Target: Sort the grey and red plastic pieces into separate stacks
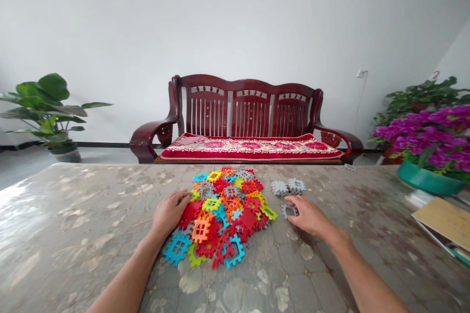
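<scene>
one gray piece (290,211) in right grip (291,209)

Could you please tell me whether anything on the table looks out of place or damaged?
One small grey piece lies alone near the table's far edge, which looks odd because the other grey pieces sit in the colourful pile or by the right hand. I see no spill or damage.

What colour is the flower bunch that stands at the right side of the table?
The flowers are bright purple; the head view shows it best.
</scene>
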The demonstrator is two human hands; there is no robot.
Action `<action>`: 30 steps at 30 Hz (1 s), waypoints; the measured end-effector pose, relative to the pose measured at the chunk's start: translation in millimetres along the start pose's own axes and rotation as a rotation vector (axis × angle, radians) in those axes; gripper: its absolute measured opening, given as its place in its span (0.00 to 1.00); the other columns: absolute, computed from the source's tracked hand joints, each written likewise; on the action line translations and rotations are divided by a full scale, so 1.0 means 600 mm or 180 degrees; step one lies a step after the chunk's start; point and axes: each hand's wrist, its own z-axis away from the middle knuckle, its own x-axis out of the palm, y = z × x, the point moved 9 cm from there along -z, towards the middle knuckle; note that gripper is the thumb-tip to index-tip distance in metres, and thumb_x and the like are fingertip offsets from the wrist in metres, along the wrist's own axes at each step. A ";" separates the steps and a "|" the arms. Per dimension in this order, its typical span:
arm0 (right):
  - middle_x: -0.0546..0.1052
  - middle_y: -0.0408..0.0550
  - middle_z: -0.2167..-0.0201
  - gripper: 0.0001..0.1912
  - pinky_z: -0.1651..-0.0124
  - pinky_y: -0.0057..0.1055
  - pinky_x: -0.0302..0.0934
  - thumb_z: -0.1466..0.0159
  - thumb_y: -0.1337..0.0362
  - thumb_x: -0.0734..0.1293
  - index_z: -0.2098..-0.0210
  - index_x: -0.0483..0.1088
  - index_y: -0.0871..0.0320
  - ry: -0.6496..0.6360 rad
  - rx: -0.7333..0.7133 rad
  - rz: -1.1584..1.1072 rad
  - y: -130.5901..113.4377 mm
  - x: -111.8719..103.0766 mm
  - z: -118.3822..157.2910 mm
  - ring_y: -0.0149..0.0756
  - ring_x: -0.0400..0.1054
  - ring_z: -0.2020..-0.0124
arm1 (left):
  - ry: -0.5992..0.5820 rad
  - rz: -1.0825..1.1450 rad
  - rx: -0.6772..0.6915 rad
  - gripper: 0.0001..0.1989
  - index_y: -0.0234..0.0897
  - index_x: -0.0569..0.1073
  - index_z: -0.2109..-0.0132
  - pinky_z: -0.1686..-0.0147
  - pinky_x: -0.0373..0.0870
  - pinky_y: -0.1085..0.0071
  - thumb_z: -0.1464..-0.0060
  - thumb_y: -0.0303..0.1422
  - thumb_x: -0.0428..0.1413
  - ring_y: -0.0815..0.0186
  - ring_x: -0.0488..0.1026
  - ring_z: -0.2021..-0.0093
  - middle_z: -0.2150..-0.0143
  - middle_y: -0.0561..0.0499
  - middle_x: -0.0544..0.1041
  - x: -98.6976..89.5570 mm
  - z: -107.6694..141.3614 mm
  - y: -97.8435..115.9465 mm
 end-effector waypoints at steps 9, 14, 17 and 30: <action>0.76 0.51 0.53 0.29 0.47 0.39 0.61 0.49 0.64 0.68 0.46 0.68 0.57 0.0438 0.0153 -0.0265 0.032 -0.013 -0.001 0.45 0.69 0.51 | -0.0085 -0.0015 -0.0021 0.21 0.43 0.78 0.53 0.42 0.63 0.66 0.40 0.43 0.44 0.59 0.72 0.44 0.43 0.49 0.76 0.003 0.000 0.000; 0.77 0.52 0.50 0.32 0.45 0.40 0.60 0.50 0.66 0.68 0.45 0.67 0.56 0.0306 0.0104 -0.0464 0.050 -0.006 -0.001 0.45 0.69 0.49 | -0.0043 0.0005 -0.0004 0.21 0.43 0.78 0.54 0.43 0.63 0.66 0.41 0.43 0.44 0.59 0.72 0.44 0.44 0.49 0.76 0.001 0.000 0.001; 0.77 0.52 0.52 0.30 0.46 0.40 0.60 0.48 0.66 0.67 0.45 0.67 0.57 0.0271 0.0023 -0.0386 0.040 -0.006 0.001 0.44 0.69 0.49 | -0.0003 0.0026 -0.0008 0.21 0.43 0.79 0.54 0.43 0.64 0.67 0.41 0.43 0.44 0.59 0.72 0.44 0.44 0.50 0.77 0.000 0.001 -0.001; 0.76 0.49 0.54 0.34 0.48 0.39 0.62 0.48 0.65 0.68 0.41 0.62 0.54 0.0519 -0.0016 -0.0119 0.019 -0.023 0.009 0.42 0.69 0.52 | -0.0011 -0.0019 0.0019 0.20 0.44 0.79 0.54 0.42 0.63 0.67 0.41 0.43 0.45 0.60 0.73 0.44 0.44 0.51 0.77 0.001 -0.001 -0.002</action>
